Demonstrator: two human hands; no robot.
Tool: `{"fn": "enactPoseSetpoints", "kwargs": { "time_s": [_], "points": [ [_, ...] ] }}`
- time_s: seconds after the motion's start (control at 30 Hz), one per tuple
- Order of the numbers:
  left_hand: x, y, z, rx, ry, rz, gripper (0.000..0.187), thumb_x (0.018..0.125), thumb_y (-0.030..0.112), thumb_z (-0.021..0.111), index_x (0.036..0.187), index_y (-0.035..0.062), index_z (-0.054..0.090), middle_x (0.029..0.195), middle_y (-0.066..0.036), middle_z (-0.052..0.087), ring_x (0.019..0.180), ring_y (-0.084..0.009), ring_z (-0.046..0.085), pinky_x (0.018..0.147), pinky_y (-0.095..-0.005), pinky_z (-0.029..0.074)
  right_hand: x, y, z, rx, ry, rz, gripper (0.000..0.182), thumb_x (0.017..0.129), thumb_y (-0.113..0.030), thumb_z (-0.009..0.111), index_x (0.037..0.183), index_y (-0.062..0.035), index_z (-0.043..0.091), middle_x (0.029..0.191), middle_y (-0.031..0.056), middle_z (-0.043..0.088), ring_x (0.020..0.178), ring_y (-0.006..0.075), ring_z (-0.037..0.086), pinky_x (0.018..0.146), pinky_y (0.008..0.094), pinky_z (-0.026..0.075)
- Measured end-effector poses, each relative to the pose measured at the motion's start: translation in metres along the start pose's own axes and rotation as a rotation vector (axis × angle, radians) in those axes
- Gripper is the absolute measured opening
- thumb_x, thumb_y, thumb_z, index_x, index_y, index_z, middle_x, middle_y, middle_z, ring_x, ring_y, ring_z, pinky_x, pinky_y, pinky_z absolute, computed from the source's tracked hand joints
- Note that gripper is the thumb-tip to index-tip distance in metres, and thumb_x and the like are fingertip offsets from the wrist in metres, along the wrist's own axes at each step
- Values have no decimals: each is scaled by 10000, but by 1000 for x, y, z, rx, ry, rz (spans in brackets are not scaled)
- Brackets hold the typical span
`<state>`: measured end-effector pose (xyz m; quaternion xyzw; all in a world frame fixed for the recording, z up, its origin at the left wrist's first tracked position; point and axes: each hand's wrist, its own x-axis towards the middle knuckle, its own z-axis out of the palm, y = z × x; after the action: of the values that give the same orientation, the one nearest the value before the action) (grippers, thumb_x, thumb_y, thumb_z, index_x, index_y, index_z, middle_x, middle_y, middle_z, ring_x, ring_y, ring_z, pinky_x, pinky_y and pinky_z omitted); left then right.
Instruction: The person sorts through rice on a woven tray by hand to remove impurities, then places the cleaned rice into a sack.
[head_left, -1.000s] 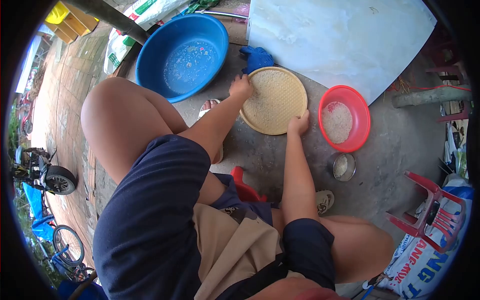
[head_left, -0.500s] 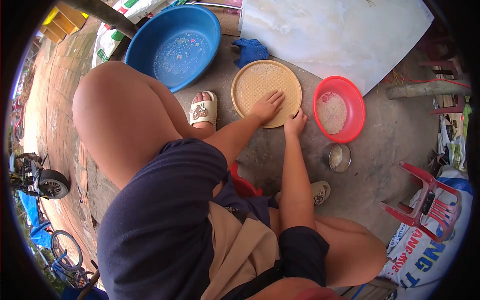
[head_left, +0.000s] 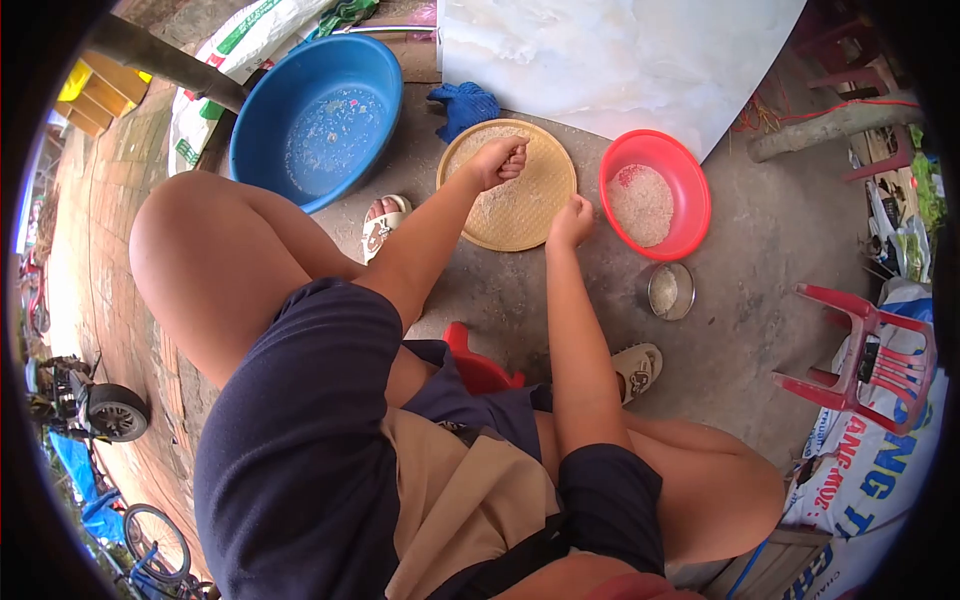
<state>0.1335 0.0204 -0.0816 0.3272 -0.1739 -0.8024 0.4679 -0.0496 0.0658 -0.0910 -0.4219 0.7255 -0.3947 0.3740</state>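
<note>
A round woven bamboo tray [head_left: 535, 215] with pale grains, apparently rice, spread on it stands before me, close to the floor. My left hand [head_left: 498, 164] is over the tray's upper middle with its fingers curled closed; anything inside them is hidden. At the tray's lower right rim, my right hand [head_left: 571, 221] is closed around the edge. To the right, a red basin [head_left: 692, 205] contains similar grains with a pinkish patch. Below it a small metal tin [head_left: 684, 291] also has grains inside.
A large blue basin [head_left: 260, 130] with scattered bits sits at the left, near a crumpled blue cloth [head_left: 465, 107]. A white marbled sheet [head_left: 620, 60] covers the top. A red plastic stool [head_left: 850, 350] and printed sacks [head_left: 850, 480] are at the right. My sandalled feet flank the floor ahead.
My left hand has lifted from lying flat on the grains and curled closed, moving up and left. My right hand stays at the rim. The whole view has shifted slightly.
</note>
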Motion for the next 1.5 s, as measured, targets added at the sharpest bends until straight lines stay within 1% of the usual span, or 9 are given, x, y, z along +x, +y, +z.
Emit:
{"fn": "enactPoseSetpoints", "kwargs": {
  "time_s": [0.1,0.4,0.53,0.67,0.7,0.9,1.1,1.43,1.5],
  "points": [
    [-4,11,50,77,-73,-30,284,870,243,493,629,102,439,549,10,410,412,-79,311,376,-223,260,9,-23,15,1008,-393,851,402,879,-361,388,1078,-45,538,1140,155,520,1068,266,491,927,358,401],
    [-7,24,113,435,-397,136,314,814,226,471,649,-20,576,596,-133,565,665,-245,555,733,-323,435,12,-79,16,1471,-538,671,302,873,-314,386,1083,-152,529,1141,22,528,1052,145,491,922,382,402],
    [-14,46,126,399,-321,28,348,873,244,415,785,-27,617,671,-127,614,715,-215,608,752,-308,464,14,-92,2,1328,-313,808,152,868,-226,405,832,-132,519,864,8,536,892,123,519,880,324,413],
    [11,33,102,478,103,281,343,907,219,402,899,-29,638,787,-125,646,734,-203,630,727,-305,494,47,-49,-15,1291,-227,775,208,839,-196,374,637,-149,364,564,-32,383,460,100,364,451,250,321],
    [18,22,86,648,231,321,351,907,231,406,934,-29,640,816,-129,649,755,-198,627,736,-301,490,47,-60,-28,1259,-100,787,230,822,-190,352,606,-159,279,504,-41,260,392,97,200,389,267,152],
    [32,-69,-9,1887,702,311,507,886,381,405,1307,99,425,1393,-165,334,1289,-350,292,1064,-420,233,79,-48,-124,1031,419,490,282,882,-242,346,723,-45,470,629,49,410,484,164,357,427,315,283],
    [0,-105,8,2123,476,467,571,915,409,363,1407,150,236,1472,-131,161,1359,-328,125,1100,-422,125,97,30,-208,436,950,394,447,931,-211,295,1106,152,487,1126,312,525,1043,405,534,892,437,429],
    [-21,-110,31,2062,27,765,464,887,272,476,1317,124,383,1366,-96,364,1286,-282,303,1051,-405,264,83,-10,-178,-45,685,665,421,883,-235,400,1144,88,469,1233,267,432,1184,383,399,958,444,361],
    [-25,-103,30,2064,-7,671,406,880,260,487,1257,121,431,1277,-85,429,1217,-281,370,1004,-410,311,71,-30,-150,-75,741,188,338,848,-171,463,1104,48,489,1126,236,486,1119,371,431,941,437,354]
  ]
}}
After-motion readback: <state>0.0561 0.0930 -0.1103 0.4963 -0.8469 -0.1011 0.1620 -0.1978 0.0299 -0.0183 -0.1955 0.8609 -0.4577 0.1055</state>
